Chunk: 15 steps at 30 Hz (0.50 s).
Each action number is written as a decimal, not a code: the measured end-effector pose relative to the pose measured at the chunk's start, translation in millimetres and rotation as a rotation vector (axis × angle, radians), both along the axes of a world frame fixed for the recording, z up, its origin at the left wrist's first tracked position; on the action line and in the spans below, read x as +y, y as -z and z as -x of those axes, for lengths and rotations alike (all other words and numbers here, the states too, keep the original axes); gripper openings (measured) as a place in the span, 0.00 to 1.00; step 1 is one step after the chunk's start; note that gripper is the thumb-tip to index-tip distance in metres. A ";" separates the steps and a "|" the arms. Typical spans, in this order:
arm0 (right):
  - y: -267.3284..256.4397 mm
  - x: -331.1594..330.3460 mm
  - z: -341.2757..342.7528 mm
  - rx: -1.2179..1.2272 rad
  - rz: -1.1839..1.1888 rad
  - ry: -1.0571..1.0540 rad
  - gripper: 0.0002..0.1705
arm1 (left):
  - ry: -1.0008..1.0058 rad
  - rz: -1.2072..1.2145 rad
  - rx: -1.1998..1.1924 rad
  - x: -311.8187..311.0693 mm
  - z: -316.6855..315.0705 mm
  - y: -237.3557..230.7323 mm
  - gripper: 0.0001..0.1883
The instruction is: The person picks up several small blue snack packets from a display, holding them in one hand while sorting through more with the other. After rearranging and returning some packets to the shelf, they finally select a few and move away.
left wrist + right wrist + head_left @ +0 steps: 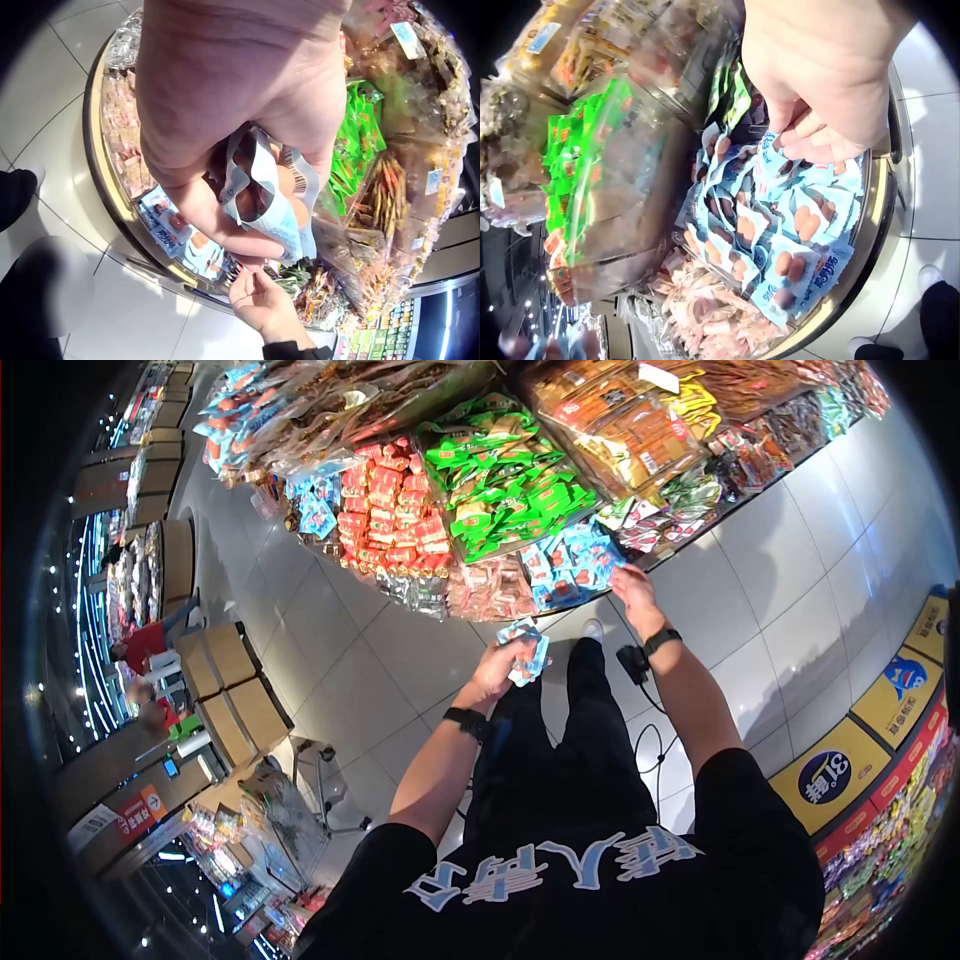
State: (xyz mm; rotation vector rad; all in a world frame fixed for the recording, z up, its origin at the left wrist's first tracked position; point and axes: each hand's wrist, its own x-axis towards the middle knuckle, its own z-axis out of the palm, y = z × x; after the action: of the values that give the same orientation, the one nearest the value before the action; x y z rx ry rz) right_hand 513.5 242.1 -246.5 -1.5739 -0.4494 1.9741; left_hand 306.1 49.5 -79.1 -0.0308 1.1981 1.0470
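My left hand (490,674) grips a few blue-and-white snack packets (530,648) in front of my body. In the left wrist view, small reddish-brown sausages are printed or visible on these packets (274,225), and the fingers curl round them. My right hand (821,82) reaches into a display section full of matching blue packets (802,225). Between its thumb and fingers it pinches the corner of one blue sausage packet (769,166), which lies against the others. The palm side of the right hand is partly hidden.
Red-wrapped snacks (385,510), green packets (500,480) and pink packets (490,588) fill neighbouring sections of the rounded display. A black device with a cable (634,662) hangs by my right leg. Cartons (230,670) stand at left, and a yellow-fronted shelf (835,775) at right.
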 end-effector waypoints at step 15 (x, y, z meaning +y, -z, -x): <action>50.4 30.4 36.8 -0.134 0.003 0.037 0.15 | -0.146 -0.005 -0.001 -29.0 12.0 4.1 0.18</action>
State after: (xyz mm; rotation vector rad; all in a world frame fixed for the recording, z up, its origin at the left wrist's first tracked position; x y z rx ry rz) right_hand 476.7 272.6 -296.9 -1.7112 -0.4676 1.8495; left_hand 294.1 20.5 -83.2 -0.1164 1.2065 1.1771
